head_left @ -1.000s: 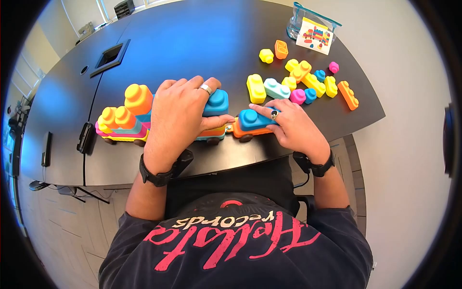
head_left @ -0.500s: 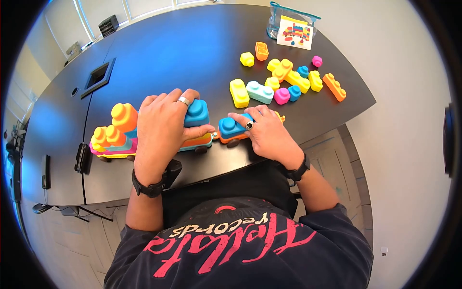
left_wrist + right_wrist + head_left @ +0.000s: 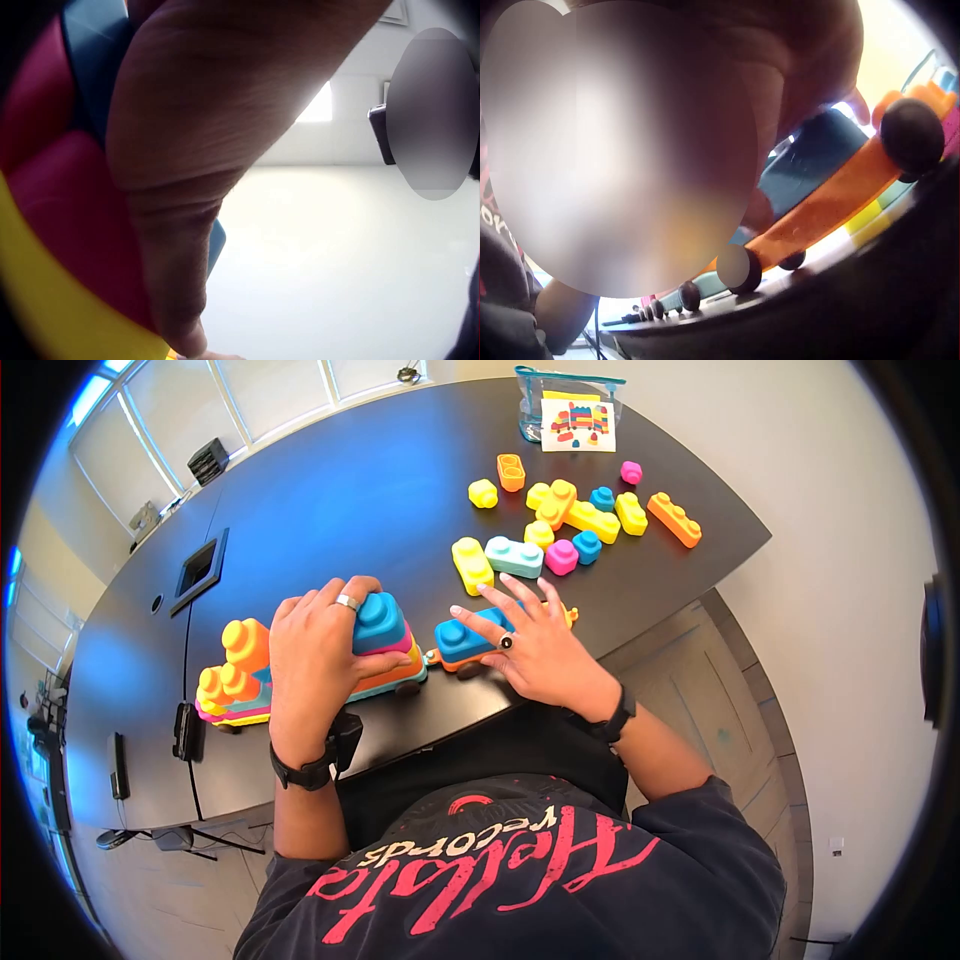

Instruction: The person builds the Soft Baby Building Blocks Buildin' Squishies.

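In the head view a coupled toy train stands near the table's front edge. My left hand grips the middle wagon's stack around its blue top block, thumb on the near side. The left wrist view shows that hand against pink and yellow pieces. My right hand lies over the orange end wagon with fingers spread across its long blue block. In the right wrist view, the thumb is by the blue block on the orange wagon; part of that view is blurred.
Loose blocks, among them a yellow one and a pale blue one, lie beyond my right hand. A clear pouch with a picture card stands at the back. The front wagon carries orange blocks.
The train has shifted left in the head view, which has itself turned. My right hand's fingers have spread from their closer hold on the end wagon's blue block; my left hand keeps its grip.
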Available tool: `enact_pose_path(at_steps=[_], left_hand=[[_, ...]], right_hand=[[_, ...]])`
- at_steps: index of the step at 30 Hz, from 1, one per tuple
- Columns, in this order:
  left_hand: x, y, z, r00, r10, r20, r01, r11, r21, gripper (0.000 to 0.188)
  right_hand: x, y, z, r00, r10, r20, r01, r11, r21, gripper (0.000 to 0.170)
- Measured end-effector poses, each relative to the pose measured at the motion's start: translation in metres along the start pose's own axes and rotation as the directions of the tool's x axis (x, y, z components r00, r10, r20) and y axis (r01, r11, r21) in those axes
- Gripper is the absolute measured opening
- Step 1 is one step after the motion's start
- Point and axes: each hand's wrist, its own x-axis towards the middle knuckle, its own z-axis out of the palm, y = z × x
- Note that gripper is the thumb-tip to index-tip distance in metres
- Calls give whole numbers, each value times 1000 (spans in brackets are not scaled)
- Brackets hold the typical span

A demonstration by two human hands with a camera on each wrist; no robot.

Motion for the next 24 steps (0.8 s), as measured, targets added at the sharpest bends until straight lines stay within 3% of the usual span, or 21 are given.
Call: enact_pose_path(at_steps=[1,3,4,6,7,8,10,11,13,15,16,19,21,24], left_hand=[[1,0,0,1000,0,-11,0,1000,-2,66],[1,1,0,1000,-5,-9,5,1000,8,66],[0,1,-1,1000,-15,0,15,1000,16,66],[-1,0,0,1000,-13,-4,13,1000,16,66],[0,0,0,1000,-8,-12,8,1000,14,66],[0,0,0,1000,-7,-19,7,1000,14,66],[0,-1,0,1000,-16,-4,16,1000,2,66],[0,-1,-1,1000,-21,-11,21,1000,0,66],[0,-2,0,1000,-14,-9,14,1000,-9,66],[-1,-2,0,999,10,-35,-10,1000,3,67],[0,-2,0,998,34,-60,-33,999,20,68],[-1,-2,-1,1000,-11,-20,11,1000,-7,65],[-1,-2,-1,1000,-12,-26,12,1000,-5,65],[-1,-2,-1,1000,-12,-24,12,1000,-5,65]], right_hand=[[2,4,-10,998,-43,-49,44,999,13,65],[3,35,-37,989,129,-78,-131,991,-21,49],[2,60,-49,947,280,-161,-260,956,135,39],[4,100,-72,832,524,-182,-493,849,191,32],[0,120,-73,829,538,-153,-534,843,66,29],[-3,137,-76,836,544,-65,-548,834,-61,28],[0,157,-73,923,382,45,-372,916,-151,29],[9,163,-69,926,375,44,-364,918,-156,29],[35,168,-51,981,177,75,-184,977,105,31],[64,172,-28,961,188,202,-222,961,165,28],[76,174,-14,928,253,274,-286,955,84,26],[92,179,12,929,164,333,-162,986,-35,24],[103,183,24,852,241,465,-219,970,-104,28],[101,182,26,893,214,397,-235,972,3,29]])
